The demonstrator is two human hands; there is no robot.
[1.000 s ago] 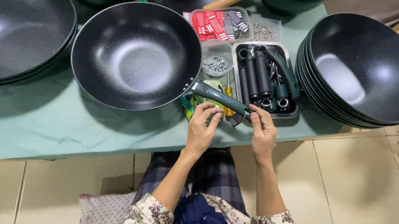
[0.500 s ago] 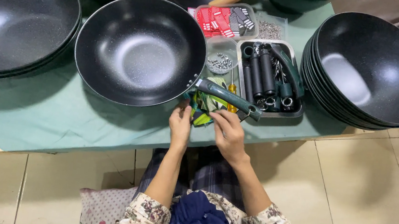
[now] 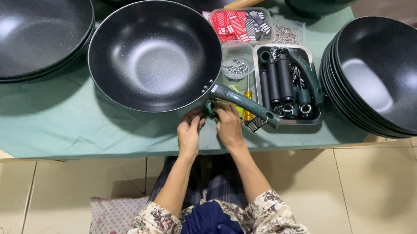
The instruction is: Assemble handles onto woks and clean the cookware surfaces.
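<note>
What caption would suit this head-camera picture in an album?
Both hands, left hand and right hand, meet under the green handle of a dark wok on a green-covered table.

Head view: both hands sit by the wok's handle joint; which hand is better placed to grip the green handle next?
Probably the right hand: it lies directly under the green handle, touching its base. The left hand sits further toward the wok rim.

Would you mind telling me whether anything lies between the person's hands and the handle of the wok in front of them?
Nothing visible does. The left hand and right hand are already at the near end of the green handle, where it meets the wok; something green sits at their fingertips, too hidden to identify.
</note>
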